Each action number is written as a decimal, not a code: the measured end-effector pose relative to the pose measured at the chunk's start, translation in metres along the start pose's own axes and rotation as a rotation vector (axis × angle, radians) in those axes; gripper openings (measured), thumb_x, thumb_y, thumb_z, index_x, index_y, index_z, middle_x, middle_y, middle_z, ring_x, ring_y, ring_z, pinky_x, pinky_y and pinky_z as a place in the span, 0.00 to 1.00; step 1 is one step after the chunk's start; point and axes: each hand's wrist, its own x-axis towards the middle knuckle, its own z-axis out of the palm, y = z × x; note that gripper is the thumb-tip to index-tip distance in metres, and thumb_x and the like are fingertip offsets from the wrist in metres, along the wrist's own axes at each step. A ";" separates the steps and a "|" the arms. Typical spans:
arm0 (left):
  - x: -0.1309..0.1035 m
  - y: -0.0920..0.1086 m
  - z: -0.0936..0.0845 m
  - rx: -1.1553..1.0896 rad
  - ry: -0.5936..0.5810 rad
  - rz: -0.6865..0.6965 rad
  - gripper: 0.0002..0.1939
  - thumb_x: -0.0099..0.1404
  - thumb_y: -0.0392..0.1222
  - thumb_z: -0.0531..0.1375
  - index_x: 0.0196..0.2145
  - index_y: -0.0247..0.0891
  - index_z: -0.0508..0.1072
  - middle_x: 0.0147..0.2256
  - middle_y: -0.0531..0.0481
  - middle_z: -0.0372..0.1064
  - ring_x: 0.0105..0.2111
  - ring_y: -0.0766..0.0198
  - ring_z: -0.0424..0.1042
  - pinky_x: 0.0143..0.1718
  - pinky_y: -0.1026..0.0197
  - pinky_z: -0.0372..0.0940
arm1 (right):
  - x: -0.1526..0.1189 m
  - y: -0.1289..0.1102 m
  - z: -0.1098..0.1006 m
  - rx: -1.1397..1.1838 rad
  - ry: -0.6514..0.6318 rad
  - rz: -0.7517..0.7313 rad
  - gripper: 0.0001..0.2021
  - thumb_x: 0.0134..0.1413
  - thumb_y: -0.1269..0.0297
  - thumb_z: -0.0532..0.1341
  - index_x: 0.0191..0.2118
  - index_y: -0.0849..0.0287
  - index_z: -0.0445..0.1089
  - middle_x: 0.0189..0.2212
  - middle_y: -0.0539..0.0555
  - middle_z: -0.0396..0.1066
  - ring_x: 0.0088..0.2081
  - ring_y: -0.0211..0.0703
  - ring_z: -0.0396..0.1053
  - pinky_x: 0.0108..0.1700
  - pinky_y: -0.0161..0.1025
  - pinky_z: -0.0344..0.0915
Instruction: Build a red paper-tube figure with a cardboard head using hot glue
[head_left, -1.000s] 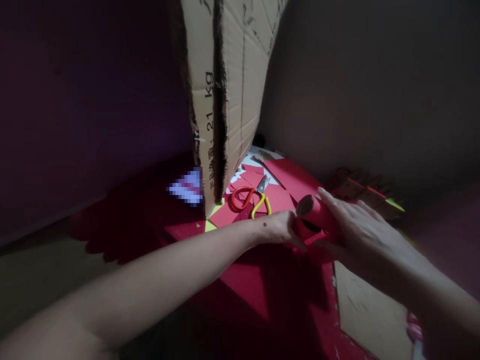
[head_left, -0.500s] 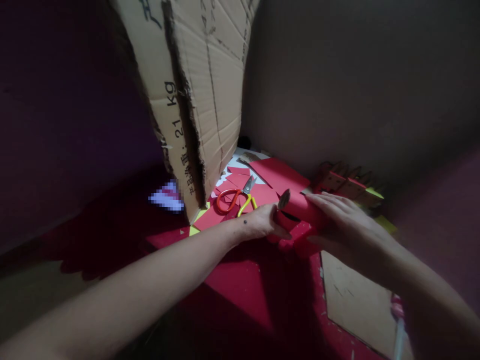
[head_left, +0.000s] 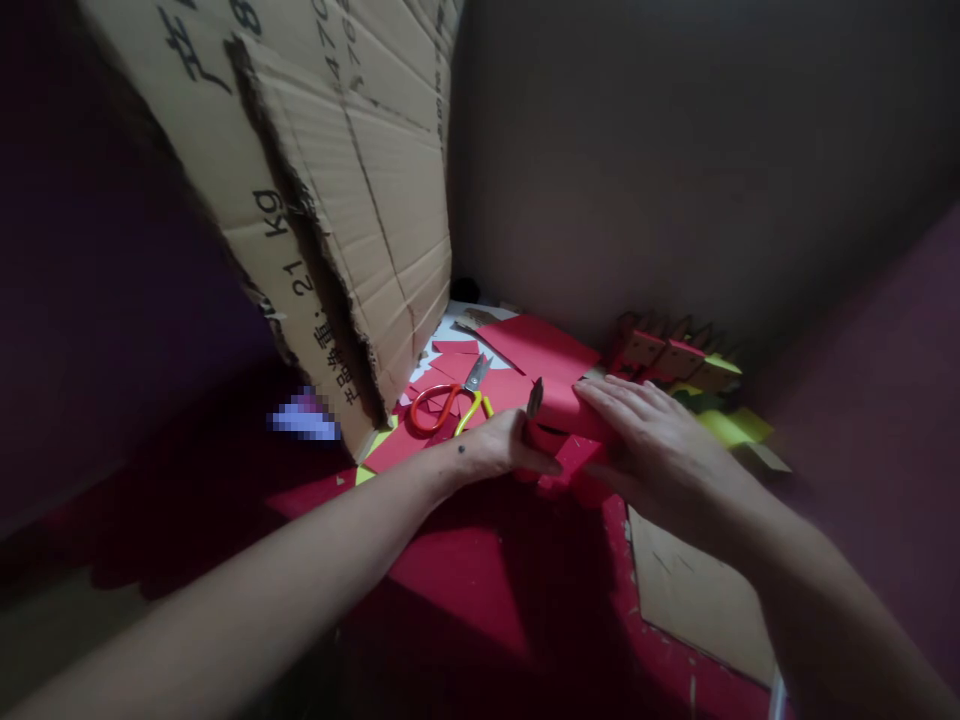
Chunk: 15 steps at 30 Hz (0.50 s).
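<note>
A person's left hand (head_left: 499, 445) pinches and right hand (head_left: 649, 418) clasps an already curled red paper roll (head_left: 564, 405), its fastening unseen, near scissors (head_left: 474, 382).

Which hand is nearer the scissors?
Left: the left hand is just beside the yellow handle of the scissors; the right hand is farther off, on the red paper roll.

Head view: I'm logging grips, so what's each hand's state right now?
Left hand: closed around one end of the red paper tube.
Right hand: curved over the same tube, holding its other end.
</note>
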 end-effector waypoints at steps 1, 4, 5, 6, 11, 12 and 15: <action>0.000 0.000 0.000 0.007 -0.010 0.000 0.14 0.43 0.36 0.69 0.31 0.34 0.74 0.24 0.54 0.67 0.26 0.64 0.64 0.30 0.62 0.59 | 0.000 0.000 0.000 0.005 -0.007 0.002 0.26 0.55 0.63 0.58 0.59 0.62 0.57 0.57 0.62 0.62 0.58 0.58 0.58 0.58 0.57 0.57; 0.000 0.001 -0.001 0.023 -0.008 0.024 0.17 0.45 0.38 0.69 0.35 0.35 0.74 0.27 0.53 0.68 0.29 0.63 0.65 0.32 0.62 0.61 | 0.000 0.002 -0.002 0.046 -0.014 0.008 0.28 0.55 0.62 0.59 0.60 0.59 0.56 0.59 0.61 0.59 0.60 0.59 0.55 0.57 0.57 0.59; 0.000 0.001 -0.001 0.031 0.005 0.033 0.17 0.46 0.38 0.69 0.36 0.35 0.74 0.29 0.52 0.69 0.31 0.63 0.66 0.33 0.62 0.61 | -0.001 0.003 -0.003 0.065 0.000 0.011 0.28 0.54 0.62 0.59 0.61 0.58 0.55 0.60 0.61 0.59 0.60 0.58 0.55 0.57 0.56 0.59; 0.000 0.001 -0.001 0.041 0.018 0.038 0.18 0.47 0.38 0.69 0.37 0.35 0.74 0.30 0.51 0.70 0.32 0.62 0.67 0.34 0.62 0.62 | -0.003 0.005 -0.004 0.083 0.028 0.015 0.29 0.54 0.62 0.60 0.61 0.57 0.54 0.60 0.61 0.58 0.60 0.58 0.55 0.58 0.56 0.59; 0.002 -0.002 -0.003 0.084 0.040 0.010 0.20 0.47 0.38 0.69 0.39 0.32 0.74 0.34 0.48 0.72 0.35 0.60 0.69 0.38 0.60 0.63 | -0.021 0.023 -0.003 0.285 0.160 0.134 0.41 0.50 0.57 0.64 0.66 0.52 0.44 0.64 0.60 0.50 0.63 0.59 0.51 0.59 0.57 0.56; 0.002 -0.003 -0.003 0.082 0.046 0.005 0.20 0.46 0.39 0.70 0.38 0.32 0.75 0.34 0.47 0.73 0.35 0.59 0.69 0.38 0.60 0.63 | -0.026 0.027 -0.001 0.376 0.172 0.188 0.44 0.50 0.55 0.65 0.67 0.51 0.41 0.65 0.60 0.48 0.63 0.59 0.51 0.59 0.58 0.56; 0.002 -0.002 -0.002 0.092 0.066 -0.005 0.18 0.46 0.40 0.70 0.36 0.32 0.75 0.32 0.48 0.73 0.33 0.59 0.70 0.35 0.60 0.64 | -0.040 0.033 0.016 0.686 0.217 0.356 0.52 0.45 0.51 0.67 0.68 0.49 0.32 0.64 0.61 0.49 0.62 0.60 0.53 0.59 0.58 0.57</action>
